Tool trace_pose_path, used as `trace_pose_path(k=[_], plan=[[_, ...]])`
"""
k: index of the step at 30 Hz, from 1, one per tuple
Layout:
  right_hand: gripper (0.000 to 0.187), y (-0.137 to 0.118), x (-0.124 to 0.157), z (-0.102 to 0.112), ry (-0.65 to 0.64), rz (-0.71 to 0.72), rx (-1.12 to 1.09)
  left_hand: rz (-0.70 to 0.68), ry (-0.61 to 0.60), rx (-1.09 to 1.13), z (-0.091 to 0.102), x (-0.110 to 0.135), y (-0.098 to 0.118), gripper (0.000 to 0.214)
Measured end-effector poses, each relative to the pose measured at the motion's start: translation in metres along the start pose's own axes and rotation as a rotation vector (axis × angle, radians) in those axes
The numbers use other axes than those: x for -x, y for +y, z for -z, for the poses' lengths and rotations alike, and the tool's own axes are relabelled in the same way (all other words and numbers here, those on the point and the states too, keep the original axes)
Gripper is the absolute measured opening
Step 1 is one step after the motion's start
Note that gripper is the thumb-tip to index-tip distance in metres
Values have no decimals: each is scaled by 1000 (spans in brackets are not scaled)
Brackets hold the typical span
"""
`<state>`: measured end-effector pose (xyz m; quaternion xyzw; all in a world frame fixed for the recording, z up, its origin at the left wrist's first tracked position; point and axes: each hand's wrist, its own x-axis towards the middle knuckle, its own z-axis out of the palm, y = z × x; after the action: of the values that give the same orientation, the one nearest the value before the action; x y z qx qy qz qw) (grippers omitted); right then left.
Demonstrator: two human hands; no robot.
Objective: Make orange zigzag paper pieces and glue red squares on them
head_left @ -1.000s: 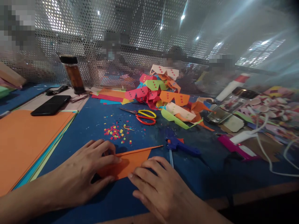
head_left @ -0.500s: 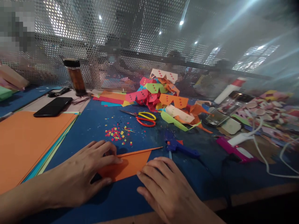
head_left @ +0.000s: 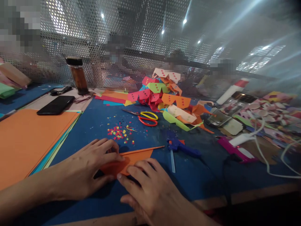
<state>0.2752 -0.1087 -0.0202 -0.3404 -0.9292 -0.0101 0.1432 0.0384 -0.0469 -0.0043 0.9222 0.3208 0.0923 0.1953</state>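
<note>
A folded orange paper [head_left: 131,158] lies on the blue table top [head_left: 98,122] near the front edge. My left hand [head_left: 88,169] rests on its left part, fingers pressed down on the paper and thumb under its edge. My right hand [head_left: 147,188] lies over the paper's lower right part, fingertips flat on the fold. Only the paper's upper edge and pointed right tip show between my hands.
A stack of orange and coloured sheets [head_left: 28,141] lies at left with a black phone [head_left: 55,104] behind it. Scissors [head_left: 143,117], paper scraps [head_left: 118,131], a blue glue gun [head_left: 181,147], a pile of coloured paper shapes [head_left: 169,100], a dark jar [head_left: 78,77], a glue bottle [head_left: 231,89] and cables stand further back. A perforated metal screen closes the back.
My right hand has slid left over the orange paper, covering more of it. My left hand has stayed in place on the paper.
</note>
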Motion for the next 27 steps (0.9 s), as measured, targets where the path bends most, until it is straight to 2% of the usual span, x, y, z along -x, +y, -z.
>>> trace_pose_path(k=[5,11,17,20,23,27], plan=[[28,6,15,6,63,-63,17,23,8,-13,0,0,-1,46],[27,16,30,8,194,-123,69,-1,28,0,0,1,-4,44],[22,9,28,12,203,-173,59,-12,30,-2,1,0,-2,42],[24,0,18,13,166,-161,14,-34,49,1,2,0,-1,42],[30,-8,7,8,61,-88,-33,-47,59,11,2,0,0,41],[35,-12,-1,-3,-6,-51,-8,-24,49,13,1,0,0,50]])
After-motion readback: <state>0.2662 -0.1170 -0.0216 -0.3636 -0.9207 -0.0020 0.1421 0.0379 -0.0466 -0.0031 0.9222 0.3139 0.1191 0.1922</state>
